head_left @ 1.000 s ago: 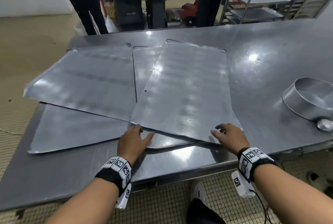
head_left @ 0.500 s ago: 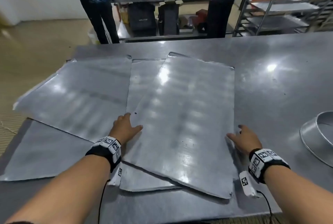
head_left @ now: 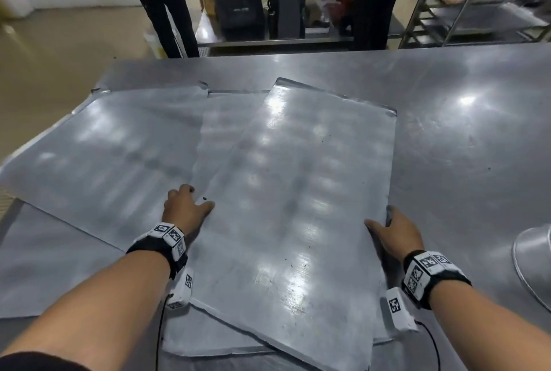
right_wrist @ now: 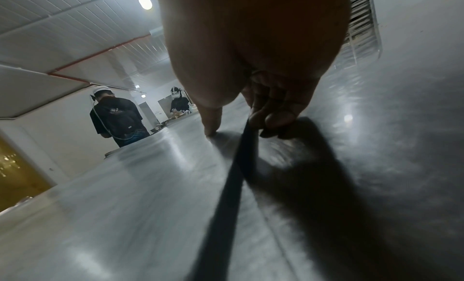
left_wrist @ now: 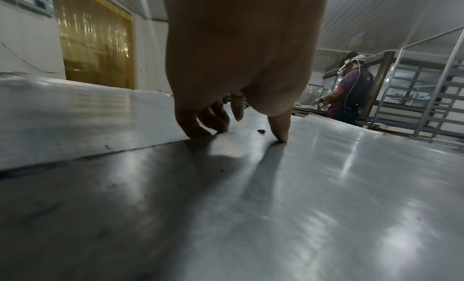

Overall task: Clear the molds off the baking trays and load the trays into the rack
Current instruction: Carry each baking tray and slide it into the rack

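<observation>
Left grip (head_left: 185, 211) and right grip (head_left: 398, 232) hold top tray (head_left: 298, 191) by opposite edges.

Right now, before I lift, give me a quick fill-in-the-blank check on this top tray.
The top tray is gripped by ___ hands. The right hand has its thumb on top and its fingers curled under the tray's ___ edge. The round mold sits on the table, to the tray's ___.
Missing: both; right; right.

top tray (head_left: 298, 191): bare grey metal, satin sheen, scuffed, dark specks. at nine o'clock, left tray (head_left: 104, 161) is duller, nearly matt. steel table (head_left: 462, 132) smooth, glossy glints. mold (head_left: 533, 254) at four o'clock: smooth shiny metal.
</observation>
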A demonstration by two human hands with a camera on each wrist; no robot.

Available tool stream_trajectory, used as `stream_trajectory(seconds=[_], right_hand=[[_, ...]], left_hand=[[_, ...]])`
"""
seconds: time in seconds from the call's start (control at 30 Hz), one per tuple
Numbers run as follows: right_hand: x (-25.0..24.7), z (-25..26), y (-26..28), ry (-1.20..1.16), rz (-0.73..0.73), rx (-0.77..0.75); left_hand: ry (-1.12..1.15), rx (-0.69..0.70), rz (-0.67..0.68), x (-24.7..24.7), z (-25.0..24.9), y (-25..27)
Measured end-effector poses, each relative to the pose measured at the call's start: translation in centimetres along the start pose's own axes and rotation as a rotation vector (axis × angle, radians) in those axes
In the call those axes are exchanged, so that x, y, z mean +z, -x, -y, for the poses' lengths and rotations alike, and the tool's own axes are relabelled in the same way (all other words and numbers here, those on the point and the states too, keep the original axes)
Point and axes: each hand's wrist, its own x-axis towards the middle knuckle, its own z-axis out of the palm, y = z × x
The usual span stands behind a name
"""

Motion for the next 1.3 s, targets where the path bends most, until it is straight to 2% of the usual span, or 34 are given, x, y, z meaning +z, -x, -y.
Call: stream_trajectory(seconds=[0.3,0.5,0.77,1.03,1.3], right_hand=[[0.3,-0.2,-1.8,-0.029,-0.004,-0.034],[0.6,2.1,-3.9,-0.029,0.027,-0.048],[1.1,5.4,-6.8,-0.006,0.086,-0.097],[1.5,8.0,-7.9,-0.030,0.107,-0.121],[2.1,7.9,-9.3,-0.055,0.099,-0.092]], left_hand=[[0.092,-0.051,-0.123,0.5,0.9,-1.9],[0.077,-0.028,-0.134,1.0,1.0,-0.6],[0.073,-0.082,-0.131,-0.1,3.3,0.7],[0.011,-0.102,-0.021,-1.8,5.3,2.2],[0.048,-0.069,0.136,-2.0,6.5,3.6]])
